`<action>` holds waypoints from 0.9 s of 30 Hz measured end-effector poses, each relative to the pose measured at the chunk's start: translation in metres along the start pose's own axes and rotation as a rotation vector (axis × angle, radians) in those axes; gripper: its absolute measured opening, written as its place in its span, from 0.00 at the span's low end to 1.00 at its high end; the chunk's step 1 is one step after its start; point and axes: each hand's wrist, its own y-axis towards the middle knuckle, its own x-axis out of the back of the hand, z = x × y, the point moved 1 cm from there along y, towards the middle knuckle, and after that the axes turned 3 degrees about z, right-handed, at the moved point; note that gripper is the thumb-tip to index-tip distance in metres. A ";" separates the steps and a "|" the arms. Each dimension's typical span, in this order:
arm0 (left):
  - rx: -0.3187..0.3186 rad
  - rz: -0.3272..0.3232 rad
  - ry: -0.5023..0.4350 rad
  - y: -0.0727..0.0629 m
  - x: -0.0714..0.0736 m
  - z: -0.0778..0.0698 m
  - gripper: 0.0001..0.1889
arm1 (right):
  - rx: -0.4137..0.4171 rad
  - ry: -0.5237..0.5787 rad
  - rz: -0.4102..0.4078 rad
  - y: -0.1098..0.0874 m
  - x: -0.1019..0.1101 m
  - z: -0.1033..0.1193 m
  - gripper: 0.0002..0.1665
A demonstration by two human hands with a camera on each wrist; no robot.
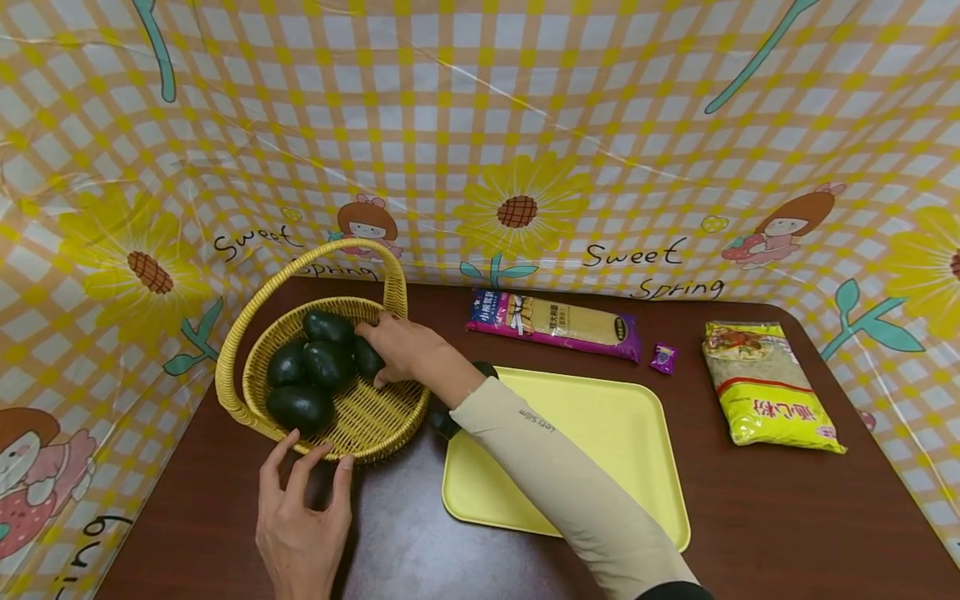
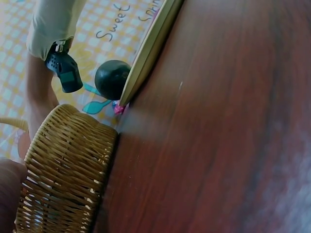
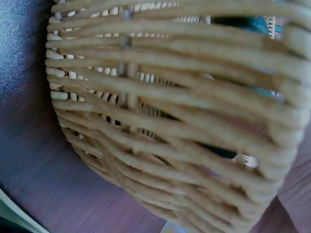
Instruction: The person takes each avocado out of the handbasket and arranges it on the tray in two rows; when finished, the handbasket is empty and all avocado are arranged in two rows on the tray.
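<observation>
Several dark green avocados [image 1: 327, 364] lie in a yellow wicker basket [image 1: 390, 450] with a tall arched handle. My right hand [image 1: 397, 348] reaches in over the basket's right side, its fingers around the rightmost avocado [image 1: 367, 358]. In the right wrist view, the basket's woven wall [image 3: 170, 111] hides most of that grasp. My left hand [image 1: 303, 517] is at the front of the basket, fingers spread and fingertips right at the rim. The left wrist view shows part of this hand [image 2: 10, 187] beside the wicker wall [image 2: 68, 160].
Right of the basket lies a yellow tray [image 1: 600, 450], partly under my right forearm. Another avocado [image 2: 112, 79] shows at the tray in the left wrist view. Behind are a purple noodle pack [image 1: 555, 325] and a small purple candy [image 1: 663, 358]; a yellow pasta bag [image 1: 772, 387] lies far right.
</observation>
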 end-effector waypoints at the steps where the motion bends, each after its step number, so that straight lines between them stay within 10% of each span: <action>1: 0.000 -0.001 -0.001 0.000 0.000 0.000 0.15 | 0.007 -0.002 -0.003 -0.001 0.000 0.000 0.53; 27: 0.018 -0.014 0.010 -0.001 0.000 0.000 0.17 | 0.031 -0.013 -0.141 -0.027 0.003 -0.008 0.51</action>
